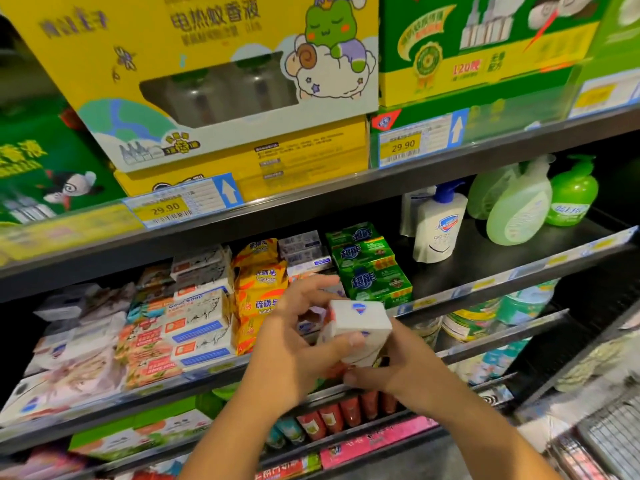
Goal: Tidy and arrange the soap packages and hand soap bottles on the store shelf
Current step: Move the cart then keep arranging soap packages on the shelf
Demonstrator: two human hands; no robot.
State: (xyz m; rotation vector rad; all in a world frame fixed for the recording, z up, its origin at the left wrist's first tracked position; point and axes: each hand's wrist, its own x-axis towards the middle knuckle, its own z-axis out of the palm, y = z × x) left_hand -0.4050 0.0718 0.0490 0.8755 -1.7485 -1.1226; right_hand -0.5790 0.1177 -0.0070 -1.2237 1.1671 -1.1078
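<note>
Left hand (294, 344) grips a white soap box (358, 323) from the side, thumb curled across its front face and the other fingers reaching up behind it. Right hand (394, 368) holds the same box at its lower end, fingers curled under it. The box is tilted and held just in front of the soap shelf (485, 258), clear of the rows. Behind it stand stacked green soap packs (374, 278), yellow soap packs (259, 282) and white goat soap boxes (201, 327). Farther right on the shelf are a white pump bottle (438, 230) and, beside it, green pump bottles (519, 209).
</note>
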